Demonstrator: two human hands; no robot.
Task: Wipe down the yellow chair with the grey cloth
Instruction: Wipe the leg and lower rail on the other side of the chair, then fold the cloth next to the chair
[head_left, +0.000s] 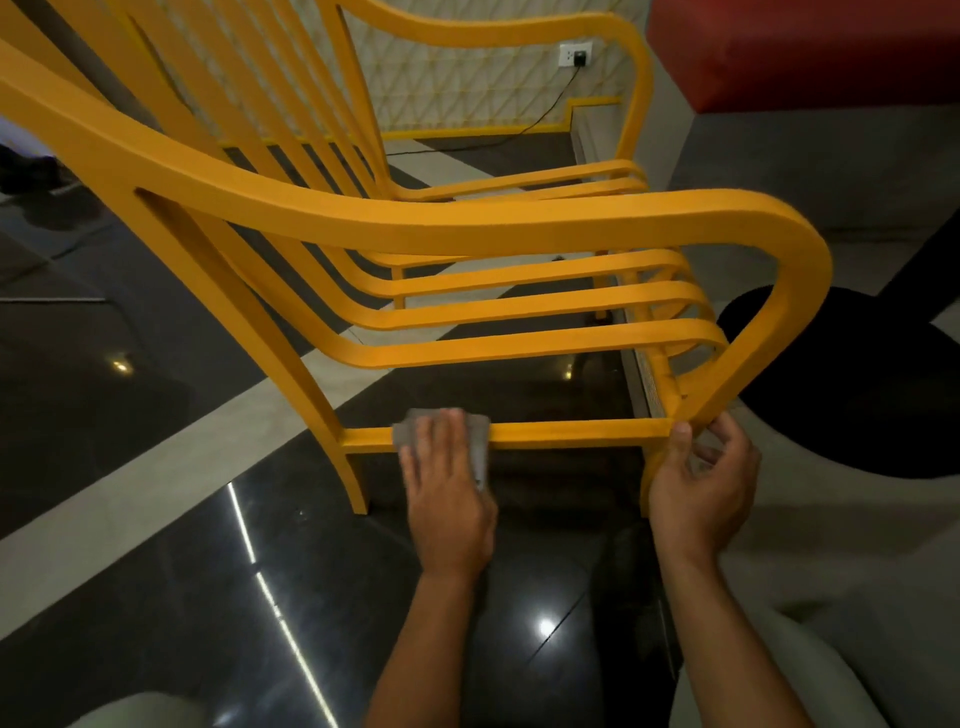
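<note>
Our left hand (447, 488) lies flat, palm down, fingers straight, pressing the crumpled grey cloth (402, 436). Our right hand (701, 488) curls thumb and fingers round a leg of the yellow slatted chair (519, 223). Both bare forearms reach forward.

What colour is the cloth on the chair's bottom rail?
The cloth on the chair is grey, best seen in the head view.

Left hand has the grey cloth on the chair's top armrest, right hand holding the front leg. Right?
Not quite. In the head view the left hand presses the grey cloth on the low side rail between the legs of the yellow chair, not on the top armrest. The right hand does hold the front leg.
</note>
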